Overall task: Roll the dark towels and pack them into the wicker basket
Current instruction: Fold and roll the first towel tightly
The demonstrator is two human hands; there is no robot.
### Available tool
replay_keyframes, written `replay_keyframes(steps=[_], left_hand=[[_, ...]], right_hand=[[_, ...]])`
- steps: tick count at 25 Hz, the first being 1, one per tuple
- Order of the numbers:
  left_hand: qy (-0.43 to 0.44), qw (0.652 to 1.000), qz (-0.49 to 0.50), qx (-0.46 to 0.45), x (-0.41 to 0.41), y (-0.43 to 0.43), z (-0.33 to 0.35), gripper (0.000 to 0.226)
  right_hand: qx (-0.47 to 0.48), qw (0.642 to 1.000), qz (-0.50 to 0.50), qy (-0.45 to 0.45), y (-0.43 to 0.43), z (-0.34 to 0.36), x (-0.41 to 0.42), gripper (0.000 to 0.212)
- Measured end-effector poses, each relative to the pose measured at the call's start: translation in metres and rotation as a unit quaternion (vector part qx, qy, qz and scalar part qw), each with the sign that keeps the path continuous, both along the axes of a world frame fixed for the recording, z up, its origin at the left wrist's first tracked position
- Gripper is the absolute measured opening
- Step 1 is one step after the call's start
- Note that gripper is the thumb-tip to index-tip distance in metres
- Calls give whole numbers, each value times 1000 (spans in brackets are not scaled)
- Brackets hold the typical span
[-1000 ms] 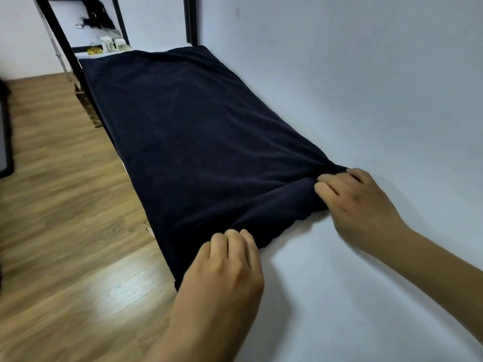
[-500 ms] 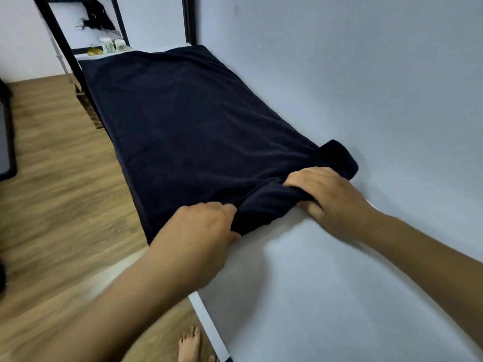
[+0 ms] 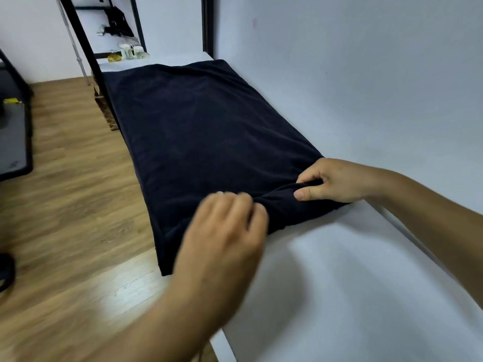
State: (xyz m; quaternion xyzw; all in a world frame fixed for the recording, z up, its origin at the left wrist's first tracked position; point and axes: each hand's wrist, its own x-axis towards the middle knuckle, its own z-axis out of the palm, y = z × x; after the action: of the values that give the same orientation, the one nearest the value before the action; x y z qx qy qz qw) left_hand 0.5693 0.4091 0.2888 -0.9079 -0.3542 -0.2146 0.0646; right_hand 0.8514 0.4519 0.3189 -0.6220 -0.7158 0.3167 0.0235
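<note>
Eyes on the dark towel [image 3: 209, 142]: it lies spread flat along the white table [image 3: 339, 283], right side close to the wall, left side draped over the table's edge above the wood floor [image 3: 65, 205]. The near end is bunched into a thick fold. My view of the right hand [image 3: 337, 181] is sharp: thumb below, fingers curled above, pinching that fold at its right end. The left hand [image 3: 224, 239] is blurred, fingers bent with the tips against the fold's middle; I cannot tell if it has a grip. A strip of the wicker basket [image 3: 104, 111] shows on the floor by the table's far left side, behind a black post [image 3: 88, 56]. Small bottles [image 3: 133, 50] stand past the towel, labels too small to read
</note>
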Motion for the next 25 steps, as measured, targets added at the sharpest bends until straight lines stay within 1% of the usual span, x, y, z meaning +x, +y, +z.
replay_keyframes(steps=[2, 3, 4, 5, 6, 7, 8, 9, 10, 11, 12, 13, 14, 15, 16, 18, 19, 23, 25], left_hand=[[26, 999, -10, -39, 8, -18, -24, 46], [41, 997, -6, -65, 6, -18, -32, 55], [42, 996, -6, -73, 3, -14, -38, 58], [38, 996, -9, -86, -2, -9, -40, 58], [28, 995, -14, -90, -5, -7, -40, 57], [22, 996, -19, -88, -6, -6, -40, 56], [17, 997, -23, -77, -6, -5, -40, 56], [19, 997, -21, -73, -5, -4, -40, 56], [20, 997, -20, -66, -3, -2, -40, 56], [24, 998, -19, -63, -2, 1, -39, 56], [27, 998, -17, -57, -2, 5, -40, 58], [33, 998, -14, -57, -1, 9, -39, 63], [37, 998, -10, -57, -1, 13, -38, 69], [46, 997, -7, -60, 0, 17, -36, 72], [54, 997, -7, -55, 0, 22, -35, 71], [67, 996, -12, -61, 1, 31, -30, 65], [70, 994, -18, -80, 1, 36, -24, 61], [64, 977, 16, -205, 3, 54, 0, 54], [72, 962, 45, -261, 5, 50, 9, 51]], right_hand=[[2, 1000, -4, 1, 0, 0, -2, 26], [18, 1000, -25, 8, -4, -2, -1, 25], [47, 997, -60, 9, -8, -3, 1, 27], [86, 991, -99, -10, -11, -6, 7, 33], [134, 981, -127, -65, -15, -6, 12, 41], [199, 958, -144, -151, -18, -4, 18, 46], [282, 920, -153, -226, -23, -1, 23, 47], [381, 878, -152, -248, -29, 3, 25, 43], [460, 851, -143, -208, -39, 3, 21, 35], [499, 846, -114, -152, -51, -3, 13, 27], [495, 859, -68, -115, -63, -16, 3, 26], [455, 884, -24, -108, -73, -33, -7, 33], [400, 910, -3, -111, -80, -48, -12, 43], [361, 926, -6, -113, -85, -58, -13, 50], [342, 932, -17, -116, -84, -63, -12, 54], [347, 926, -18, -148, -75, -62, -12, 56], [359, 918, -15, -165, -71, -60, -14, 56], [371, 904, -7, -214, -48, -62, -14, 56], [371, 903, -1, -218, -38, -59, -11, 52]])
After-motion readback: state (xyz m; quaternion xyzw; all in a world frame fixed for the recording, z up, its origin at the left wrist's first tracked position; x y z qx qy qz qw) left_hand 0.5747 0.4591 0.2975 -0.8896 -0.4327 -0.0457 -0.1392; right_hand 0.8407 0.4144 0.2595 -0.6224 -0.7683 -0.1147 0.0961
